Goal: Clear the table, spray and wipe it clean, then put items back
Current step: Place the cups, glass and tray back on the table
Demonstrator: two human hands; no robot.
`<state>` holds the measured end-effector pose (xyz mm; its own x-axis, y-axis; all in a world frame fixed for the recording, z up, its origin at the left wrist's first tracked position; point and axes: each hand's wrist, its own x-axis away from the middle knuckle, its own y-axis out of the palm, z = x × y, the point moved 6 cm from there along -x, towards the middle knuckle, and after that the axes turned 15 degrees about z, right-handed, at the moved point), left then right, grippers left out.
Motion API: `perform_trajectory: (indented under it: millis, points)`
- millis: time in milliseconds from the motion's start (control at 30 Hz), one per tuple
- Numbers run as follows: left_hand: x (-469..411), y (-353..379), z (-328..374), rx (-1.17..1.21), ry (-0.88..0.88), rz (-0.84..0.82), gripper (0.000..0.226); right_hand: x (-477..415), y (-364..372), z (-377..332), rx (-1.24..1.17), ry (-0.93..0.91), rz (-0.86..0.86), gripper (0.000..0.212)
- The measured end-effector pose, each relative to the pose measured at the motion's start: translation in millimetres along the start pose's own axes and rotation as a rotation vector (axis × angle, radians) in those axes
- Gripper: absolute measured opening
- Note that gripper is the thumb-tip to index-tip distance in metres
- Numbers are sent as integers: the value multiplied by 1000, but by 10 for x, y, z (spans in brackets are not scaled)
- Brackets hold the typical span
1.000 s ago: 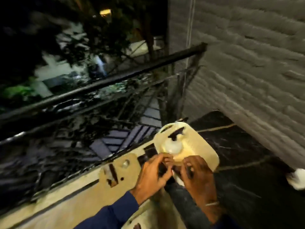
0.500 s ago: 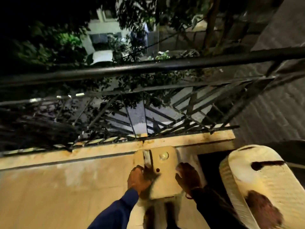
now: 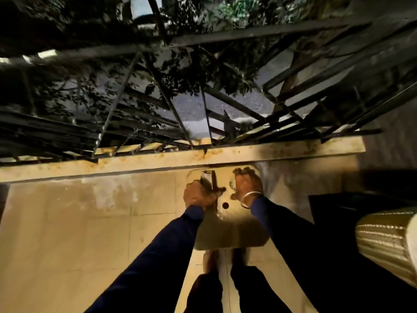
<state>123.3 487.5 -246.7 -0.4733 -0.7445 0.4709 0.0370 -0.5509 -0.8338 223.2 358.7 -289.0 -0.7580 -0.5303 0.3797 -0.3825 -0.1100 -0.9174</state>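
A flat beige board [image 3: 230, 231] with a slot handle and a small round hole is held out low over the tiled balcony floor, its far end close to the kerb under the railing. My left hand [image 3: 198, 196] is closed around the slot handle at the board's far left. My right hand [image 3: 247, 185], a metal bangle on its wrist, curls over the far right corner. The ribbed cream table [image 3: 383, 242] shows only as an edge at the right. Whether the board touches the floor is hidden.
A black metal railing [image 3: 203, 98] stands on a stained beige kerb [image 3: 135, 162] straight ahead, with trees and a street below. A dark slab [image 3: 334, 206] lies beside the ribbed table. My feet [image 3: 211, 260] show under the board. Beige floor tiles [image 3: 67, 233] spread to the left.
The view has tilted further down. Both hands have carried the board lower and closer to the kerb. The ribbed table has slid toward the right edge of view.
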Motion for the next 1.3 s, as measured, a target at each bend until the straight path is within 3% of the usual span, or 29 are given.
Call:
perform_trajectory:
  millis: [167, 300, 400, 600, 900, 1133, 1300]
  points:
    - [-73, 136, 81, 2, 16, -3, 50, -61, 132, 20, -96, 32, 226, 34]
    - [62, -75, 190, -36, 83, 23, 51, 112, 20, 44, -119, 81, 224, 53]
    - [351, -425, 297, -76, 152, 58, 51, 450, -352, 55, -131, 133, 230, 54]
    - [1088, -1327, 939, -113, 384, 175, 42, 1277, -1786, 202, -250, 252, 305, 52]
    - [2916, -2704, 2669, 16, 858, 356, 70, 2919, -3967, 1125, -306, 486, 644, 64]
    - [4515, -2484, 3478, 79, 1193, 319, 73, 4507, -4511, 2343, -195, 769, 824, 68]
    - [6086, -1481, 3809, 69, 1412, 152, 72, 6196, -4017, 3503, -164, 1027, 855, 70]
